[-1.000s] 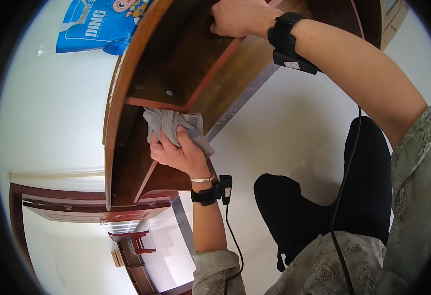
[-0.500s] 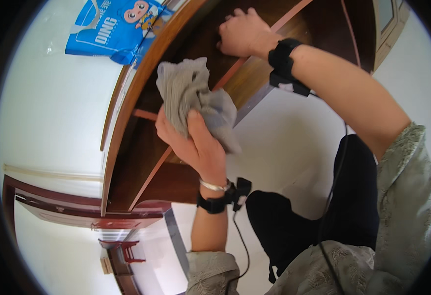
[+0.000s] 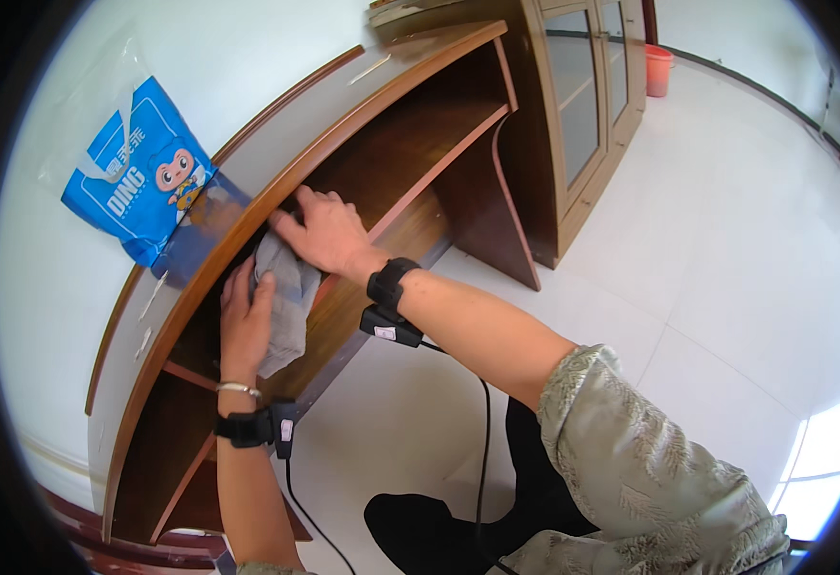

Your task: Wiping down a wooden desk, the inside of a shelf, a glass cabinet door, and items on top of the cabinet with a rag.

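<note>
A crumpled grey cloth (image 3: 289,324) is in my left hand (image 3: 246,321), whose fingers and thumb close round its left side. It hangs at the opening of the shelf compartment under the top of a brown wooden desk (image 3: 396,158). My right hand (image 3: 329,235) reaches into the same compartment just beyond the cloth. Its thumb is apart from the fingers and lies by the cloth's upper end; whether it touches the cloth I cannot tell. The right fingertips are partly hidden against the dark shelf.
A blue printed bag (image 3: 147,177) stands on the desk top against the wall. Right of the desk is a wooden cabinet (image 3: 535,158) with glass doors, and a red bucket (image 3: 658,72) beyond it. Black cables (image 3: 484,431) hang from both wristbands over the pale tiled floor (image 3: 669,278).
My view has swung toward the right, bringing the cabinet and bucket in. My left hand has carried the cloth to the shelf opening, and my two hands are now close together.
</note>
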Available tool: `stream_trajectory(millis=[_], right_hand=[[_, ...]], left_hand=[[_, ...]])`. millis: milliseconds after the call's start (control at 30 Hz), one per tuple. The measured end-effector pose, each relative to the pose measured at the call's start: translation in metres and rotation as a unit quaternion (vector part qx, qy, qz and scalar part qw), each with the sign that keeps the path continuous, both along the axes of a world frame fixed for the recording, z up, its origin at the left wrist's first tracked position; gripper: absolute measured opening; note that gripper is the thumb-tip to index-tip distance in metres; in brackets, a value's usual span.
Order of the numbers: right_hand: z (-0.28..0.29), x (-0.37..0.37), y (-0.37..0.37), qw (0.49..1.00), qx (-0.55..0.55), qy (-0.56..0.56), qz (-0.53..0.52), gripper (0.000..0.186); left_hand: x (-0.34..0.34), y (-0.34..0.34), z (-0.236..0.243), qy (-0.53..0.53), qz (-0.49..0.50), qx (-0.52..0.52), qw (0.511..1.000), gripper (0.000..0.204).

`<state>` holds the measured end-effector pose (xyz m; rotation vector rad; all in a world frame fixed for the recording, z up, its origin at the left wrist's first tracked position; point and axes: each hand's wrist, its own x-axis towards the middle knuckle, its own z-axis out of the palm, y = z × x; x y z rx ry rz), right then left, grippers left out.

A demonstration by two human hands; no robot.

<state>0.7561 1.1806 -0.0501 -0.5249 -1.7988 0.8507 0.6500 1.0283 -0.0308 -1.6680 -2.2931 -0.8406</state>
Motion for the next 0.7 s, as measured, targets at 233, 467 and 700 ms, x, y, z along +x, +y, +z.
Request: stream_trajectory(millis=[233, 467, 700], right_hand=[[-0.010, 0.013, -0.011, 0.933, 0.271, -0.167, 0.170, 0.062], [0.013, 0.011, -0.001, 0.908, 0.223, -0.305, 0.179, 0.057], [0.032, -0.008, 0.047, 0.889, 0.298, -0.349, -0.013, 0.058]], left_hand=[[-0.030, -0.023, -0.024, -0.486, -0.045, 0.258, 0.834, 0.059], [-0.032, -0.027, -0.028, -0.241, 0.037, 0.192, 0.951, 0.061], [-0.028, -0.018, -0.031, -0.255, 0.040, 0.200, 0.945, 0.054]])
